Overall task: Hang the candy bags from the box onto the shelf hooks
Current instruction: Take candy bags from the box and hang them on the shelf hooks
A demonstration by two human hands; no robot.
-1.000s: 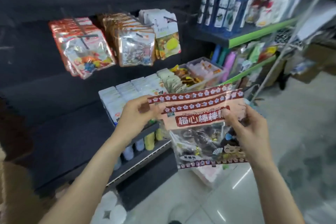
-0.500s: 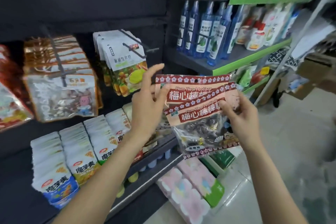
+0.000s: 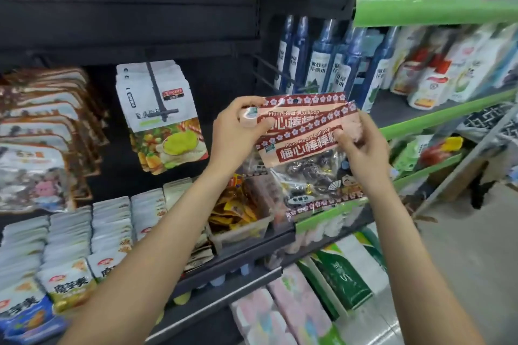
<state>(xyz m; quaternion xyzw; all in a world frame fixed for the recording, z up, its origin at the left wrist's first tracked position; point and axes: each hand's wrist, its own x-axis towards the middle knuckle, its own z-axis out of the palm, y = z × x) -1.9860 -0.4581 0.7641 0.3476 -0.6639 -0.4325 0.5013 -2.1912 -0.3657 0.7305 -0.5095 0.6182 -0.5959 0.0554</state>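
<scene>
I hold two plum lollipop candy bags with red flowered headers, fanned apart in front of the shelf. My left hand (image 3: 238, 131) grips the top left corner of the rear candy bag (image 3: 297, 112). My right hand (image 3: 361, 148) pinches the right side of the front candy bag (image 3: 308, 165), which is tilted and overlaps the rear one. A bare black hook (image 3: 280, 75) juts out of the dark back panel just above the bags. The rear bag's hang hole sits a little below and right of that hook's tip. The box is out of view.
Filled hooks carry white fruit-snack bags (image 3: 162, 117) and brown-edged bags (image 3: 42, 148) to the left. Stacked packets (image 3: 70, 255) and a clear bin (image 3: 241, 227) fill the shelf below. Blue bottles (image 3: 322, 59) stand on the green-edged shelf at right. Floor lies at lower right.
Both hands have carried the bags up and closer to the bare hook. The two bags have fanned further apart, and my left hand's fingers have closed on the rear bag's corner.
</scene>
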